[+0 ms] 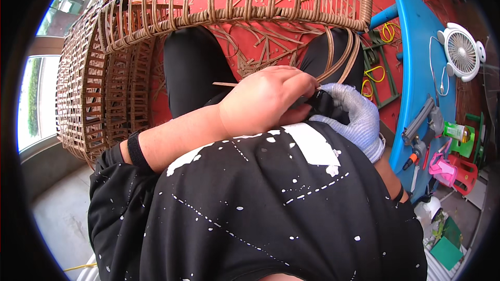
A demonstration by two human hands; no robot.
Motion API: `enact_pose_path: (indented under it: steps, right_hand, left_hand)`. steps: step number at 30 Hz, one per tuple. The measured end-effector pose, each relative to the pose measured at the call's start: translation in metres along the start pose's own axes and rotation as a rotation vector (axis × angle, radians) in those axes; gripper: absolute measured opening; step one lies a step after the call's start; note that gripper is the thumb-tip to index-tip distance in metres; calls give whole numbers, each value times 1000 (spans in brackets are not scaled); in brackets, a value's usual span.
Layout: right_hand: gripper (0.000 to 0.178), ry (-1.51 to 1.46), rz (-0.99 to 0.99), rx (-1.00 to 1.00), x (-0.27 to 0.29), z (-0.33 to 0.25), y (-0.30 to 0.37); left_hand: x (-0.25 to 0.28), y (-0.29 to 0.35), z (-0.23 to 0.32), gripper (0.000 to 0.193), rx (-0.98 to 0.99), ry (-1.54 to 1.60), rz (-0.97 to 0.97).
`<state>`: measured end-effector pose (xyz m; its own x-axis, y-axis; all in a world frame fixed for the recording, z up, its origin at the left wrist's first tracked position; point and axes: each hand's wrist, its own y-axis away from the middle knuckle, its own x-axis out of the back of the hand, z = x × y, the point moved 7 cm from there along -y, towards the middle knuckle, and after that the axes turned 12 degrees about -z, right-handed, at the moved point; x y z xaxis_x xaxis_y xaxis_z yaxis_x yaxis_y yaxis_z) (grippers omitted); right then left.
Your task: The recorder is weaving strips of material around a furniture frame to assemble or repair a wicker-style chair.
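Note:
My bare left hand (268, 93) is bent over in front of my shirt, its fingers closed around a thin brown rattan strip (223, 84). One end of the strip pokes out to the left of the hand. My right hand (354, 117) wears a pale knitted glove with black on the fingers and curls close against the left fingertips. What lies inside its grip is hidden among the black parts. Several loose rattan strands (330, 49) hang from a woven rattan frame (229, 14) and curve down to my hands. The frame rests across my knees.
Stacked woven rattan panels (86, 83) stand at the left. Cut strips (263, 54) litter the red floor covering. At the right, a blue table (411, 73) bears a white fan (462, 49), a heat-gun-like tool (421, 125) and a pink item (442, 169). Yellow cord (371, 83) lies beside it.

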<state>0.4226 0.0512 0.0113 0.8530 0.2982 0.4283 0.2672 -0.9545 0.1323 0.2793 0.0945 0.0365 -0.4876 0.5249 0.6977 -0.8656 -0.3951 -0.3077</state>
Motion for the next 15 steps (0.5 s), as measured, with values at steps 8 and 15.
enact_pose_path:
  steps: [8, 15]
  right_hand:
    - [47, 238, 56, 118, 7, -15, 0]
    - [45, 313, 35, 111, 6, -23, -3]
  left_hand:
    - [-3, -1, 8, 20, -50, -239, -119]
    - [-9, 0, 8, 19, -90, -310, -180]
